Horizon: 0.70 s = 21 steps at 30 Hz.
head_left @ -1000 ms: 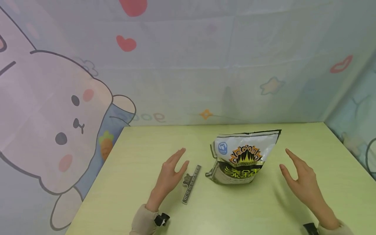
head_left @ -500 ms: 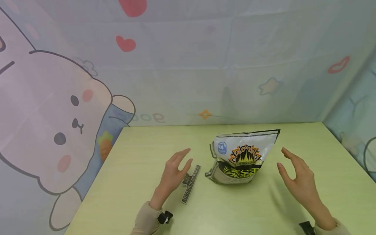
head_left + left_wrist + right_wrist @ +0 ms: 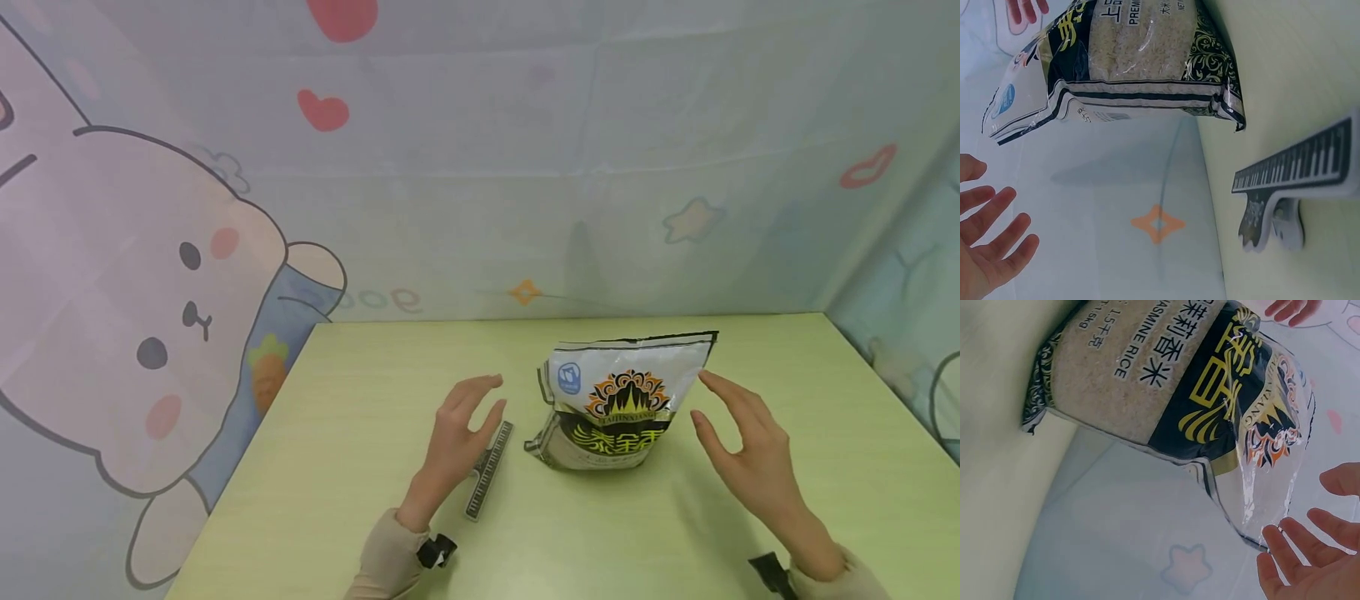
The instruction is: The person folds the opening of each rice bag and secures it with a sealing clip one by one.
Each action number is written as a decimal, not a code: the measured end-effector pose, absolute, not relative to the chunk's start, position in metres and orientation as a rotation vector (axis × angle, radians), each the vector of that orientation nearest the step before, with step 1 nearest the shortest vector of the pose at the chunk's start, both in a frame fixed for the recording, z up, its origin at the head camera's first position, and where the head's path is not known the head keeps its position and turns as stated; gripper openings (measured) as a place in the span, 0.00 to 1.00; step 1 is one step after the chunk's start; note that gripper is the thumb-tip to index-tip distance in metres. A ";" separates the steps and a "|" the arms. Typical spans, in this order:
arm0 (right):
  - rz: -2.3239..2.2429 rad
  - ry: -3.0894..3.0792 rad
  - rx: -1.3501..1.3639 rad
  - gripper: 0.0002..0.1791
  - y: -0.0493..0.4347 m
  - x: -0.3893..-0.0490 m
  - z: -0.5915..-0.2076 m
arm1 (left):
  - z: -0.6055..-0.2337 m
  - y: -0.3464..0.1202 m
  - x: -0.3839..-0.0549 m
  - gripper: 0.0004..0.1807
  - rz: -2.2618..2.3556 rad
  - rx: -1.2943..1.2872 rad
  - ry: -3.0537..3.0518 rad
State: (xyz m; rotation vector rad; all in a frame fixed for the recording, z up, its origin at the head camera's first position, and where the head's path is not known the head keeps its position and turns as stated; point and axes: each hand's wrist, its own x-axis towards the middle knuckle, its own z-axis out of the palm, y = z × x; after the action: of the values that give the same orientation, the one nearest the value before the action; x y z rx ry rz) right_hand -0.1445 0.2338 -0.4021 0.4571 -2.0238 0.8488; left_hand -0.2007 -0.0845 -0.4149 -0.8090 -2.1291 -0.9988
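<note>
A bag of jasmine rice [image 3: 626, 408] stands upright on the table, its flat top sealed and leaning to the right. In the right wrist view the same rice bag [image 3: 1129, 375] shows grains through a clear window. My right hand [image 3: 757, 462] is just right of the bag, fingers extended, fingertips close to its upper right edge. To the bag's left my left hand [image 3: 453, 437] hovers with fingers relaxed and holding nothing. Partly hidden under that hand in the head view is a clip [image 3: 489, 473] with a piano-key pattern; the left wrist view shows the clip [image 3: 1297, 169] whole.
The pale yellow-green table [image 3: 360, 375] ends at a fabric backdrop [image 3: 480, 208] printed with hearts, stars and a large cartoon animal [image 3: 187, 333]. A second patterned cloth [image 3: 915, 292] hangs along the right side.
Both hands have moved inward toward the rice bag, the left one rightward over part of the clip, the right one leftward. The bag and clip have stayed in place.
</note>
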 end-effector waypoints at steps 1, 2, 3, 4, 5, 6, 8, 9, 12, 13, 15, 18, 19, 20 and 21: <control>0.847 -2.012 0.471 0.22 0.232 -0.146 -0.401 | -0.414 -0.083 -0.200 0.16 -0.990 -0.807 -2.126; 0.846 -2.002 0.485 0.23 0.230 -0.147 -0.400 | -0.414 -0.082 -0.200 0.16 -0.983 -0.806 -2.120; 0.845 -1.992 0.500 0.24 0.229 -0.148 -0.400 | -0.413 -0.081 -0.200 0.16 -0.979 -0.806 -2.116; 0.843 -1.984 0.514 0.26 0.227 -0.148 -0.399 | -0.413 -0.080 -0.200 0.16 -0.974 -0.804 -2.113; 0.841 -1.977 0.528 0.27 0.225 -0.149 -0.398 | -0.413 -0.079 -0.200 0.16 -0.972 -0.801 -2.113; 0.838 -1.971 0.541 0.27 0.223 -0.150 -0.397 | -0.413 -0.078 -0.201 0.16 -0.966 -0.798 -2.115; 0.839 -1.960 0.570 0.27 0.219 -0.152 -0.395 | -0.413 -0.076 -0.201 0.16 -0.965 -0.789 -2.129; 0.840 -1.956 0.583 0.27 0.217 -0.153 -0.394 | -0.413 -0.075 -0.201 0.16 -0.967 -0.785 -2.138; 0.845 -1.944 0.617 0.27 0.211 -0.156 -0.392 | -0.414 -0.073 -0.200 0.17 -0.952 -0.773 -2.176; 0.848 -1.939 0.627 0.27 0.210 -0.157 -0.391 | -0.413 -0.072 -0.200 0.18 -0.950 -0.771 -2.187; 0.852 -1.933 0.641 0.26 0.206 -0.158 -0.390 | -0.413 -0.071 -0.200 0.19 -0.943 -0.768 -2.212; 0.858 -1.924 0.656 0.26 0.201 -0.161 -0.388 | -0.411 -0.068 -0.199 0.20 -0.943 -0.768 -2.241; 0.858 -1.923 0.663 0.26 0.200 -0.162 -0.387 | -0.410 -0.067 -0.198 0.20 -0.946 -0.769 -2.250; 0.858 -1.923 0.669 0.26 0.198 -0.163 -0.387 | -0.409 -0.066 -0.198 0.21 -0.947 -0.768 -2.260; 0.858 -1.923 0.674 0.25 0.197 -0.163 -0.386 | -0.409 -0.065 -0.198 0.21 -0.950 -0.768 -2.268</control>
State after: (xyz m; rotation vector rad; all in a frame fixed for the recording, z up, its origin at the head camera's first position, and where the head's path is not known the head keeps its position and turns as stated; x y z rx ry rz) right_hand -0.1631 0.1965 -0.3858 0.6740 -1.9234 0.8579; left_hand -0.1983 -0.0646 -0.4093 -0.7684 -2.2676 -0.9502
